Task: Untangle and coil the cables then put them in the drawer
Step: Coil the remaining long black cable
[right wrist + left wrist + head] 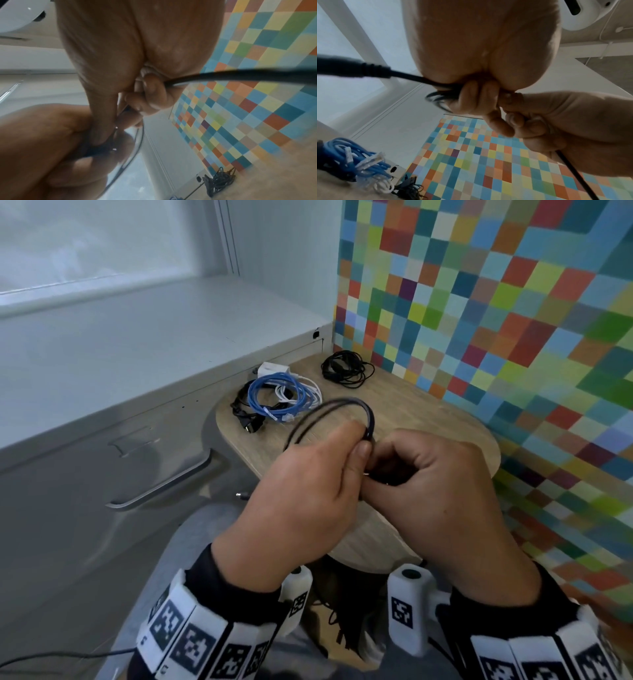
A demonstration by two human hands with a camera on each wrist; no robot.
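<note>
Grey metal drawer fronts (102,460) stand shut to the left of the wooden desk (394,405); no contents show. No readable writing appears anywhere, only square black-and-white marker tags on the wristbands (191,642). On the desk's far end lie a blue cable bundle (277,395), tangled with white and black leads beside a white adapter (272,369), and a separate black coiled cable (346,368) near the checkered wall. Held above the desk's near part, a thin black cable (329,414) arcs in loops up and leftward. The left hand (301,491) clasps those loops, while the right hand (435,484) pinches the strand just beside it.
</note>
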